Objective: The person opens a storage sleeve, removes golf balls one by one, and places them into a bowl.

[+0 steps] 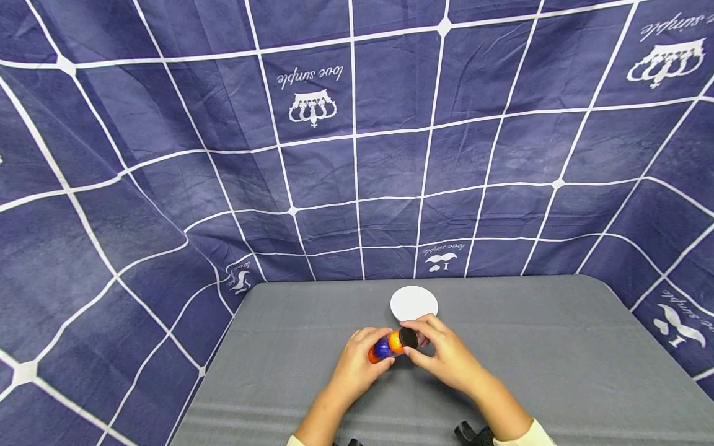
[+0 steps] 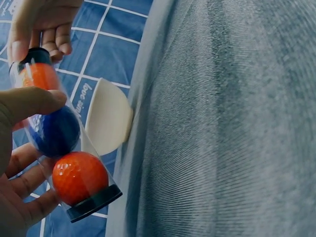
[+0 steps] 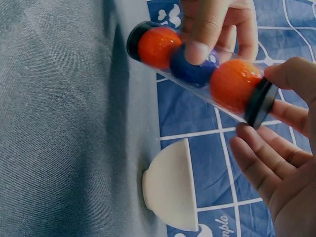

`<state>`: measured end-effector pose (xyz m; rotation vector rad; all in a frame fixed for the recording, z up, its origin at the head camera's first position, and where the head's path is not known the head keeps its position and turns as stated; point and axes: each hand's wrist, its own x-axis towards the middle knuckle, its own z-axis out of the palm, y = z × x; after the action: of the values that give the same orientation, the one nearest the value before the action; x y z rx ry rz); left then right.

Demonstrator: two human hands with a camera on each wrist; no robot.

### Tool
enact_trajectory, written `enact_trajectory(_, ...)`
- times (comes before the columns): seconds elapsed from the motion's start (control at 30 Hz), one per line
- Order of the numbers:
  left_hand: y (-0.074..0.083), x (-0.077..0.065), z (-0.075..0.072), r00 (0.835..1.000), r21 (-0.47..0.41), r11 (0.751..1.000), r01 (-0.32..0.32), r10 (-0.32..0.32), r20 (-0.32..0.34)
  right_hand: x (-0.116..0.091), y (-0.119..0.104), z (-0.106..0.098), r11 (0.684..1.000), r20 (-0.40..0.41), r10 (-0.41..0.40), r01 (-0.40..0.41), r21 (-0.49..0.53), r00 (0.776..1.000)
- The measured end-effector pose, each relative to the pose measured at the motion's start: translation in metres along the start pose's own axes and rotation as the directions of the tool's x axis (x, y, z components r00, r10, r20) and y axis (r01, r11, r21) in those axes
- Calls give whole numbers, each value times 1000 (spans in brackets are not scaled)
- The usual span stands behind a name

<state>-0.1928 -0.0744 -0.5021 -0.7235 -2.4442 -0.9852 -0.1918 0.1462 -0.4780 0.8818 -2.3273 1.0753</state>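
Observation:
A clear tube with black end caps holds two orange golf balls (image 3: 236, 86) and a blue golf ball (image 3: 193, 66) between them. My left hand (image 1: 359, 364) grips the tube around its middle, thumb across the blue ball in the left wrist view. My right hand (image 1: 446, 356) pinches the black cap (image 1: 408, 337) at the tube's right end between thumb and fingers. The cap still sits on the tube's end. Tilted, the tube is held above the table. Just beyond the hands, a white bowl (image 1: 414, 303) stands upright on the table.
A grey cloth covers the table (image 1: 279, 334). Behind it and at both sides hangs a blue curtain (image 1: 390, 167) with white grid lines. Near the front edge, dark straps (image 1: 473, 433) show by the right wrist.

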Motion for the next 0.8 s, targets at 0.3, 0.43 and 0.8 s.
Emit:
enact_trajectory(0.3,1,-1,-3,997,6,1000,13,-14,77,-1,4,-5,991,47,-8,2,136,999)
enact_trajectory(0.43,1,-1,-2,995,6,1000,8,-9,98,-2,7,-6,992,60,-10,3,126,998)
enact_trajectory(0.8,1,-2,-2,990,-16,1000,16,-13,143,-2,9,-9,993,86,-12,2,118,996)
